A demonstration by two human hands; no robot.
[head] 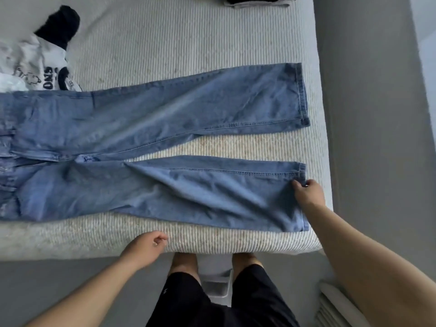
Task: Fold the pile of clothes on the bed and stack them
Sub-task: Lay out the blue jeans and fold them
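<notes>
A pair of blue jeans (pixel 146 138) lies spread flat across the bed (pixel 188 38), waist off the left edge, both legs pointing right and slightly apart. My right hand (pixel 308 193) pinches the hem of the near leg at its right end. My left hand (pixel 144 250) hovers over the bed's near edge, fingers loosely curled, holding nothing. A white printed shirt with black trim (pixel 40 64) lies crumpled at the far left. A folded dark and grey stack (pixel 259 0) sits at the far edge.
The bed's right edge drops to a grey floor (pixel 368 114). My legs in black shorts (pixel 207 300) stand against the near edge. A white ribbed object (pixel 339 308) is on the floor at the lower right.
</notes>
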